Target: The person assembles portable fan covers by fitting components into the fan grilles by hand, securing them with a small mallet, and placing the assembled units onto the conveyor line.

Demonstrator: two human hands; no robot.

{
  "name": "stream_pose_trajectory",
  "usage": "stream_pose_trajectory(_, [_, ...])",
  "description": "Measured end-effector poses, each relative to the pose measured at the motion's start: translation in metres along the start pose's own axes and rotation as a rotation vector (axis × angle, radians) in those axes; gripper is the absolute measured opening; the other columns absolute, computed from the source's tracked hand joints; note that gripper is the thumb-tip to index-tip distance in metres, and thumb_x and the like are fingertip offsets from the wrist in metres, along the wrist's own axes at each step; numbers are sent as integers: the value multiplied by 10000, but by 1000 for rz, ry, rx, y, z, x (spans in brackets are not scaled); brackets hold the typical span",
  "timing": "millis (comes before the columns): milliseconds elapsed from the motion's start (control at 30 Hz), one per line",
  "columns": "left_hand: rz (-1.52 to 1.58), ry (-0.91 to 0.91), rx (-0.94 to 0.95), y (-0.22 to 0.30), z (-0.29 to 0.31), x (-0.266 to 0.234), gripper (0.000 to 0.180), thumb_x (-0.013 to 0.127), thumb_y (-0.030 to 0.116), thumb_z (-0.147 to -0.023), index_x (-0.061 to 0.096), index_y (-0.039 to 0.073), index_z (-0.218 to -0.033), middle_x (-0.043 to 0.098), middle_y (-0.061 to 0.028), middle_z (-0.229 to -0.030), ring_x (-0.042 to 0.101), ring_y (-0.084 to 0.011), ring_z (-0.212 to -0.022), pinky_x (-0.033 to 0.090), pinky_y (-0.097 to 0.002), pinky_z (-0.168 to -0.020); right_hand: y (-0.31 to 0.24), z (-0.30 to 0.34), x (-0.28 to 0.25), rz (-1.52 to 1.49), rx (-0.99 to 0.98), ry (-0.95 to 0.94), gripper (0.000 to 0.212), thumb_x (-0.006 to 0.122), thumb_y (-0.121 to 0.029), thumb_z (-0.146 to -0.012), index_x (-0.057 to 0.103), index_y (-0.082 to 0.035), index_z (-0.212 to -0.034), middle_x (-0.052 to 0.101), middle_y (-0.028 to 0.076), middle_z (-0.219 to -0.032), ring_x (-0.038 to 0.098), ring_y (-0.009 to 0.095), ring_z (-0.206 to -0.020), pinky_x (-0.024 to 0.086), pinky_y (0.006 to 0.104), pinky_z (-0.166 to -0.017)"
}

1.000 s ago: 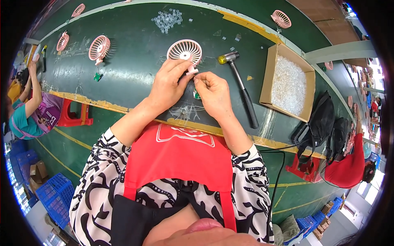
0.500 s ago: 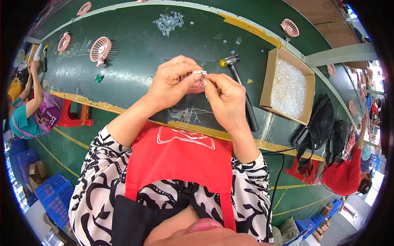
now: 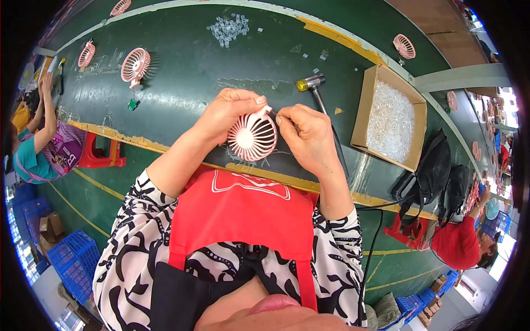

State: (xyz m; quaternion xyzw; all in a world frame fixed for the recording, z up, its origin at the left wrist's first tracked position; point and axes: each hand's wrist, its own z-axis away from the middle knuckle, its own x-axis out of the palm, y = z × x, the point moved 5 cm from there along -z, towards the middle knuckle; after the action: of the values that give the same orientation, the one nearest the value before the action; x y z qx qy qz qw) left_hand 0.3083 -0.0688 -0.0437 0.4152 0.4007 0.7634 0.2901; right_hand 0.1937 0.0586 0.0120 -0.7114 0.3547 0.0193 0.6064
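Observation:
My left hand [image 3: 223,113] grips a pink round fan housing [image 3: 245,138] by its short stem, thumb and fingers closed at the top. The slatted face of the housing hangs below, turned up toward me. Just right of the stem, my right hand [image 3: 310,132] is closed in a pinch on a thin dark wire [image 3: 273,112] that runs to the stem. Whatever else lies inside its curled fingers is hidden. Both hands are above the dark green table [image 3: 182,105], near its front edge.
A hammer [image 3: 310,83] with a yellow end lies right of my hands, beside a cardboard box [image 3: 359,124] of small clear pieces. More clear pieces [image 3: 227,30] are heaped farther back. Leftward sits another pink fan housing [image 3: 135,66] with a green circuit board [image 3: 133,103]. Black bags [image 3: 433,165] are at right.
The fan housing has tipped so its slatted face now shows toward me. My left hand has dropped slightly, and my right hand has drawn a little away from the stem.

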Motion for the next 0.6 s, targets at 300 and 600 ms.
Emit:
stream_pose_trajectory(300, [-179,28,-122,-12,-18,7,217,701,209,-904,717,-2,-854,687,-33,-743,599,-74,-626,480,-241,-547,18,4,-2,44,75,41,53,670,-26,-853,666,23,-873,625,112,-736,592,196,-618,457,304,-578])
stream_pose_trajectory(600, [-883,227,180,20,-35,0,429,780,333,-793,690,-33,-998,703,-130,-867,669,-271,-769,523,-358,-707,50,20,-30,891,92,197,198,688,-125,-845,640,8,-983,612,147,-916,597,335,-820,501,435,-730])
